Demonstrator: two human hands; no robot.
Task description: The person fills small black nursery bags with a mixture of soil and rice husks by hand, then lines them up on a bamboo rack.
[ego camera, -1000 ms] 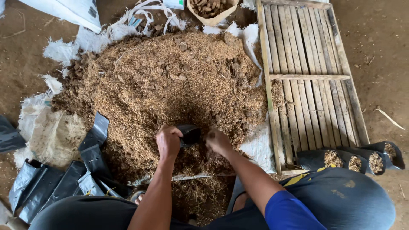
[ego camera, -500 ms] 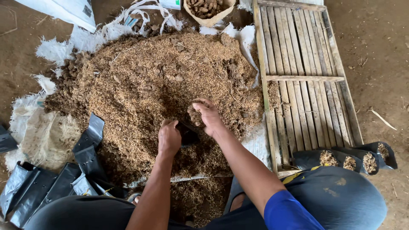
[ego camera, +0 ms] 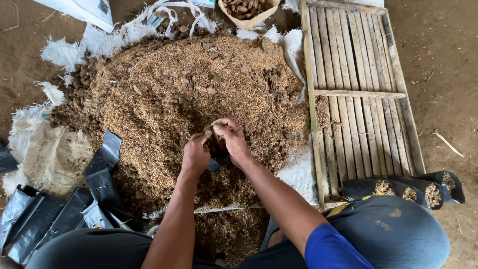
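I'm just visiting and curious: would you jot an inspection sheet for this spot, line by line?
Surface: bare earth floor, with frayed white sacking spread under the heap.
Job's things: heap of brown husk and soil mix; small black bag held between both hands.
Clutter: flat empty black bags at the left; filled black bags at the right; slatted wooden pallet; open sack of brown lumps.
Grippers: left hand grips the bag's edge; right hand tips a handful of mix over its mouth.
Cables: nothing seen.
Surroundings: white sack at top left.
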